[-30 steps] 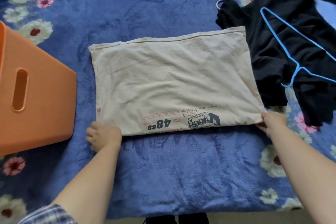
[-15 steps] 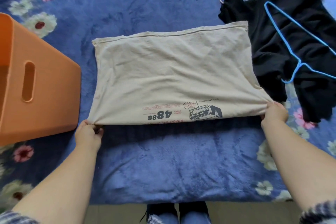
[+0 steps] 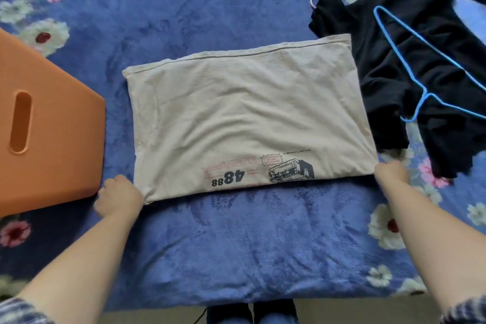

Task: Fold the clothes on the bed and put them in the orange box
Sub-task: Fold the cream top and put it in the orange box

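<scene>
**Bed, one folded shirt in hand, box to the left**

Item 1. Cream T-shirt: folded into a wide rectangle, lying flat on the bed near its middle. Printed panel along the near edge, seen upside down: the figures "4888", red lettering, a dark drawing of a boxy device. Hemmed edge runs along the far side. The far right corner overlaps the black garment.

Item 2. Left hand: at the near left corner of the T-shirt, fingers curled, grip closed on the cloth at that corner. Bare forearm, a checked sleeve at the lower left edge of the frame.

Item 3. Right hand: at the near right corner of the T-shirt, fingers curled under, grip closed on the cloth's edge. The fingertips are hidden beneath the hand.

Item 4. Orange box: on the bed to the left of the T-shirt, just beside the left hand, apart from the shirt. One slotted handle opening shows in the side facing the camera. Its inside cannot be seen.

Item 5. Black garment: unfolded, spread at the far right of the bed. A blue hanger lies on top of it. A small metal ring shows at its left end.

Item 6. Bed cover: blue plush, with white and pink flowers along the left and right sides.
</scene>
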`<state>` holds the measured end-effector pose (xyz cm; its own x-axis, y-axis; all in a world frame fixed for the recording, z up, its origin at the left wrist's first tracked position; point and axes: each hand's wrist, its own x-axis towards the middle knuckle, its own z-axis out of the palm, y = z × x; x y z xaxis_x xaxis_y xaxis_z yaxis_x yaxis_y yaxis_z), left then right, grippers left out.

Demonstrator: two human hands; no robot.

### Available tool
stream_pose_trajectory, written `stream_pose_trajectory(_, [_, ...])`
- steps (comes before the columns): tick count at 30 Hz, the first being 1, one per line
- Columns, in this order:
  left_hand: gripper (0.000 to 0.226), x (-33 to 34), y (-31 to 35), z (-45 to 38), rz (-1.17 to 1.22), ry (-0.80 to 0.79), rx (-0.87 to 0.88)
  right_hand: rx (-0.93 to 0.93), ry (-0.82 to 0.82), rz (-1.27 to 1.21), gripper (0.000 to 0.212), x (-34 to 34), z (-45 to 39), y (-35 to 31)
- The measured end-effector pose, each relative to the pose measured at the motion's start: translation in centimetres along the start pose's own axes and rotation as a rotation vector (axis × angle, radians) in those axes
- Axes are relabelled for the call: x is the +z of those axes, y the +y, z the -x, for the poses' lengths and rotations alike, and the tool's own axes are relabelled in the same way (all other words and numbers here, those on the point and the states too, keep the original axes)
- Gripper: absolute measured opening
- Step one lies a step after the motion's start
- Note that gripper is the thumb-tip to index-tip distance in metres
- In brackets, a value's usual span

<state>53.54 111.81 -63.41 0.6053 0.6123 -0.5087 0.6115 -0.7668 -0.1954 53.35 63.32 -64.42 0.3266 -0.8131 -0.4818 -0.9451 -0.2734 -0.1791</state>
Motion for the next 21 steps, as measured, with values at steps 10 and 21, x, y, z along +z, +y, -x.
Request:
stream_pose_trajectory(10, [0.045, -3.6, 16.5, 4.7, 0.089, 0.119, 0.592, 0.196, -0.491, -0.660, 0.015, -0.5, -1.3, -0.6])
stream_pose_trajectory(21, [0.030, -4.4, 35.3, 8.3, 0.284, -0.333, 0.813, -0.221, -0.859, -0.707, 0.037, -2.0, -2.4, -1.1])
